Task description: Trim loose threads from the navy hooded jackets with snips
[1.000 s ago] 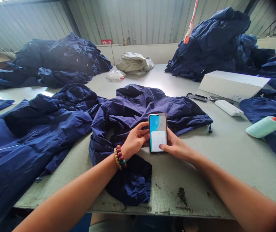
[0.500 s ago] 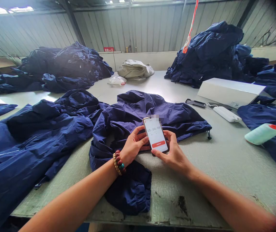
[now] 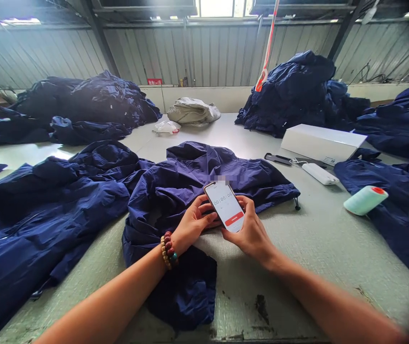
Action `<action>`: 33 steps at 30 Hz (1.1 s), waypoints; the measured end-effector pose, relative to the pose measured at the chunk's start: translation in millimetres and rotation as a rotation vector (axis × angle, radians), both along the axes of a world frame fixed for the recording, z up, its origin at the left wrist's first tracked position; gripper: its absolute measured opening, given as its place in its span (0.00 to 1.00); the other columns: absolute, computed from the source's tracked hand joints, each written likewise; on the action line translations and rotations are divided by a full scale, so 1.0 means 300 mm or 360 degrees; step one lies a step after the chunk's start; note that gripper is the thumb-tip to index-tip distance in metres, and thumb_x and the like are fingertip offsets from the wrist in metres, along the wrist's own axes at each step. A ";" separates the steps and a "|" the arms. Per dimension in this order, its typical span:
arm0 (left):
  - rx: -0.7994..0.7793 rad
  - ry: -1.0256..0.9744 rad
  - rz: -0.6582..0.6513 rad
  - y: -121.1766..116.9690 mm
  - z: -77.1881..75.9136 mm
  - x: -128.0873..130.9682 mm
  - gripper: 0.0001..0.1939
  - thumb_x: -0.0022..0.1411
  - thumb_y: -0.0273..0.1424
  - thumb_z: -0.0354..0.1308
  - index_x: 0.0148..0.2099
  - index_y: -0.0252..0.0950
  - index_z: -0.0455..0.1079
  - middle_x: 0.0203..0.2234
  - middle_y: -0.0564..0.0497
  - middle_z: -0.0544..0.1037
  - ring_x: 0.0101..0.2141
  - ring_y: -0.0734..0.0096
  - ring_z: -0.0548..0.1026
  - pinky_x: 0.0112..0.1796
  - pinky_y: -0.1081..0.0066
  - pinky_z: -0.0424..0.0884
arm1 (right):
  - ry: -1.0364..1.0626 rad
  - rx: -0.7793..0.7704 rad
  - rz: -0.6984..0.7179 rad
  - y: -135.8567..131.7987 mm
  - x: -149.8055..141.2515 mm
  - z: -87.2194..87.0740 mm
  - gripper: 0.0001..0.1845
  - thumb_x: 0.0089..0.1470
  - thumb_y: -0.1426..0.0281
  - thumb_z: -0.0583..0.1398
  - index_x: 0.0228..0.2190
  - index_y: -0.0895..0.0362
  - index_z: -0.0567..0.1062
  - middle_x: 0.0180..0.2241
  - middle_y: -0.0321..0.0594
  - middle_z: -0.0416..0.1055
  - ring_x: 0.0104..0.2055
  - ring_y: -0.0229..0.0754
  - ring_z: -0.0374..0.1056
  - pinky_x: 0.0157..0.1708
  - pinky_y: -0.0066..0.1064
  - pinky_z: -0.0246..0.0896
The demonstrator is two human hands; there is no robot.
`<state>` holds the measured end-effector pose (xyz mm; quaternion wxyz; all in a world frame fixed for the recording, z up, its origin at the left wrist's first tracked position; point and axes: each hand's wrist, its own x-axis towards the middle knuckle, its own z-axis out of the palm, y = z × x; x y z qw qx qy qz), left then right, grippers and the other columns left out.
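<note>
Left of the fingers, a crumpled navy jacket [image 3: 57, 200] lies on the tabletop [image 3: 261, 277], with a heap of navy jackets [image 3: 82, 102] behind it. The left hand [image 3: 193, 220], wearing a beaded bracelet [image 3: 166, 250], and the right hand [image 3: 250, 234] hold a phone [image 3: 224, 206] between them, fingers [image 3: 242, 203] curled against its edges, above a hooded navy jacket [image 3: 204, 177]. Its screen shows a timer, the digits hard to read. Right of the fingers sit a closed white box [image 3: 320, 143], its contents hidden, a white power bank [image 3: 320, 174], and a spool of thread [image 3: 365, 200] resting on another navy jacket [image 3: 386, 224].
</note>
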<state>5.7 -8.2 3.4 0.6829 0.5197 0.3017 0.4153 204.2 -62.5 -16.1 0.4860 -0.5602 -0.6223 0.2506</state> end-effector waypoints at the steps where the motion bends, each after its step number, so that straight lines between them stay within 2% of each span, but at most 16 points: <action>1: 0.0053 0.0047 0.0031 0.005 -0.002 -0.002 0.32 0.60 0.38 0.77 0.61 0.40 0.68 0.50 0.44 0.83 0.47 0.58 0.85 0.52 0.57 0.82 | -0.0013 0.0013 -0.0035 0.008 0.011 0.003 0.48 0.45 0.61 0.74 0.61 0.48 0.56 0.59 0.51 0.71 0.53 0.60 0.76 0.53 0.56 0.74; 5: 0.0292 0.0358 0.0202 0.030 -0.016 -0.011 0.27 0.63 0.41 0.73 0.59 0.38 0.70 0.48 0.43 0.84 0.47 0.59 0.85 0.52 0.57 0.80 | 0.0023 0.0090 -0.0253 0.068 0.087 0.008 0.46 0.45 0.58 0.73 0.60 0.50 0.59 0.57 0.50 0.71 0.50 0.57 0.77 0.52 0.54 0.75; 9: 0.0464 0.0592 0.0264 0.050 -0.031 -0.016 0.25 0.61 0.40 0.71 0.57 0.39 0.72 0.48 0.44 0.84 0.50 0.57 0.83 0.56 0.54 0.78 | 0.0039 0.0067 -0.0632 0.160 0.240 0.021 0.49 0.43 0.54 0.74 0.60 0.52 0.60 0.56 0.51 0.73 0.48 0.55 0.78 0.51 0.51 0.77; 13: 0.0487 0.0622 0.0270 0.059 -0.034 -0.017 0.24 0.60 0.41 0.70 0.56 0.39 0.73 0.47 0.44 0.84 0.50 0.56 0.83 0.55 0.52 0.78 | -0.0140 -0.0207 -0.0950 0.224 0.487 0.065 0.52 0.45 0.53 0.72 0.63 0.59 0.58 0.53 0.56 0.76 0.49 0.57 0.79 0.51 0.48 0.77; 16: 0.0480 0.0592 0.0274 0.061 -0.034 -0.017 0.24 0.60 0.41 0.70 0.55 0.39 0.73 0.47 0.44 0.84 0.49 0.56 0.83 0.56 0.51 0.78 | -0.0390 -0.0420 -0.1139 0.232 0.687 0.096 0.52 0.42 0.57 0.74 0.62 0.63 0.63 0.58 0.66 0.72 0.62 0.68 0.72 0.62 0.53 0.68; 18: 0.0485 0.0593 0.0257 0.061 -0.033 -0.017 0.24 0.60 0.41 0.70 0.55 0.39 0.73 0.46 0.44 0.84 0.49 0.56 0.83 0.56 0.51 0.77 | -0.0555 -0.0591 -0.1211 0.227 0.797 0.098 0.51 0.39 0.61 0.75 0.61 0.66 0.67 0.58 0.71 0.72 0.64 0.74 0.69 0.64 0.57 0.64; 21: 0.0491 0.0590 0.0248 0.061 -0.031 -0.020 0.24 0.60 0.42 0.70 0.55 0.39 0.73 0.47 0.44 0.84 0.50 0.56 0.82 0.57 0.52 0.76 | -0.0749 -0.0810 -0.1228 0.228 0.907 0.070 0.48 0.39 0.64 0.77 0.60 0.66 0.71 0.57 0.71 0.73 0.63 0.74 0.69 0.63 0.57 0.64; 24: 0.0461 0.0569 0.0243 0.063 -0.028 -0.025 0.25 0.59 0.42 0.71 0.55 0.38 0.73 0.47 0.44 0.84 0.49 0.55 0.83 0.55 0.53 0.77 | -0.0875 -0.0949 -0.1229 0.249 0.963 0.025 0.47 0.44 0.62 0.77 0.61 0.68 0.71 0.58 0.70 0.73 0.64 0.71 0.69 0.63 0.56 0.65; 28: 0.0448 0.0575 0.0212 0.069 -0.034 -0.030 0.25 0.61 0.42 0.70 0.57 0.38 0.73 0.47 0.44 0.84 0.50 0.55 0.83 0.53 0.55 0.78 | -0.0959 -0.1028 -0.1242 0.278 0.996 -0.018 0.32 0.62 0.57 0.70 0.61 0.60 0.73 0.61 0.54 0.73 0.61 0.58 0.71 0.61 0.55 0.68; 30: 0.0495 0.0613 0.0209 0.075 -0.044 -0.032 0.23 0.64 0.42 0.67 0.57 0.38 0.72 0.47 0.44 0.84 0.49 0.57 0.83 0.53 0.56 0.79 | -0.0991 -0.0997 -0.1235 0.273 0.994 -0.026 0.27 0.67 0.56 0.66 0.61 0.57 0.74 0.61 0.49 0.72 0.60 0.54 0.72 0.60 0.54 0.69; 31: 0.0546 0.0647 0.0213 0.077 -0.050 -0.033 0.22 0.65 0.41 0.65 0.57 0.38 0.72 0.47 0.44 0.84 0.48 0.58 0.83 0.52 0.57 0.79 | -0.1009 -0.0962 -0.1229 0.263 0.985 -0.028 0.28 0.67 0.57 0.66 0.61 0.57 0.73 0.62 0.51 0.72 0.60 0.55 0.72 0.60 0.55 0.69; 33: 0.0662 0.0721 0.0224 0.080 -0.059 -0.035 0.19 0.66 0.39 0.61 0.56 0.37 0.71 0.46 0.44 0.84 0.46 0.59 0.84 0.49 0.58 0.81 | -0.1053 -0.0847 -0.1213 0.236 0.949 -0.029 0.33 0.66 0.59 0.66 0.64 0.64 0.70 0.63 0.59 0.70 0.64 0.61 0.69 0.64 0.56 0.65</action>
